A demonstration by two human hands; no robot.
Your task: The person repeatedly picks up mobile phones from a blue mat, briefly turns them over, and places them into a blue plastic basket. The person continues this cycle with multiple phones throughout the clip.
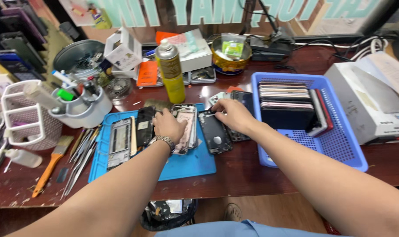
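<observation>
My left hand, with a metal watch at the wrist, rests on an opened phone body lying on the blue work mat. My right hand lies over a group of dark phone housings at the mat's right edge, fingertips touching the top of one. Whether either hand actually grips a part is hard to tell. More phone frames lie on the mat's left half.
A blue basket with stacked phones stands to the right, next to a white box. A yellow spray can, tool cup, tweezers and a brush are at left. A bin sits under the table edge.
</observation>
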